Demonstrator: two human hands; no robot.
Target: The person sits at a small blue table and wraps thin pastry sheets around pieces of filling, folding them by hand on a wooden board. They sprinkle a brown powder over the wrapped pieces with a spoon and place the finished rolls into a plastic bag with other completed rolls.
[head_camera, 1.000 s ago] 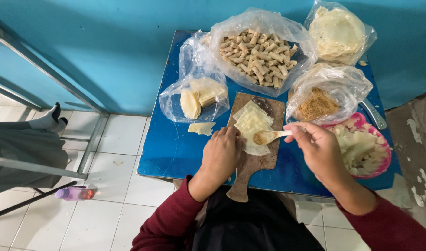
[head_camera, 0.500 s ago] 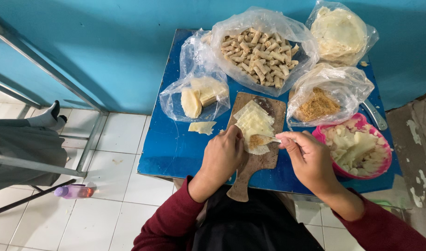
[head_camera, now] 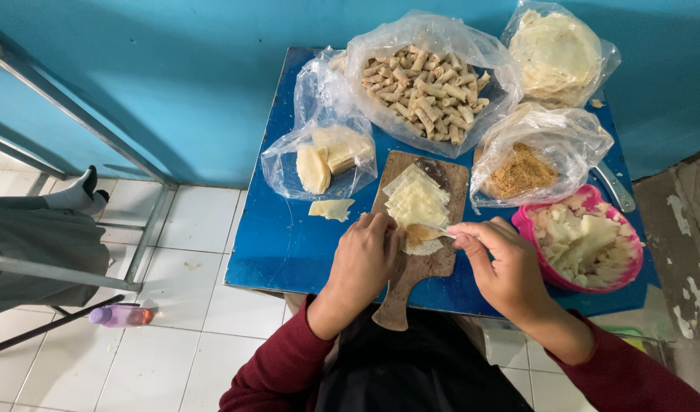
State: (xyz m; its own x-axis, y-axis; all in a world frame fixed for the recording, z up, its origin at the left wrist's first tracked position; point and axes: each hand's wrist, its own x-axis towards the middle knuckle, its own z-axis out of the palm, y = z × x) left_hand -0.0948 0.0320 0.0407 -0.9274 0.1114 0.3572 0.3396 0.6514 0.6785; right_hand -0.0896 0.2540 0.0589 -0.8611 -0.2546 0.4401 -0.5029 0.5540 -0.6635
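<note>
Head view: right hand [head_camera: 496, 263] pinches spoon [head_camera: 440, 228] pointing left over wrapper [head_camera: 417, 202]; left hand [head_camera: 369, 255] presses wrapper.

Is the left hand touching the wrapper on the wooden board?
Touching. The head view shows the left hand with fingertips pressed on the wrapper edge atop the wooden board.

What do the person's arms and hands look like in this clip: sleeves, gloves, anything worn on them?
Both arms wear long dark red sleeves of soft knit-like fabric, slightly bunched and ending just above the wrists. The left hand and right hand are bare: no gloves. No rings, watch or bracelets show from this view. The sleeves are plain, with no visible pattern or markings.
</note>
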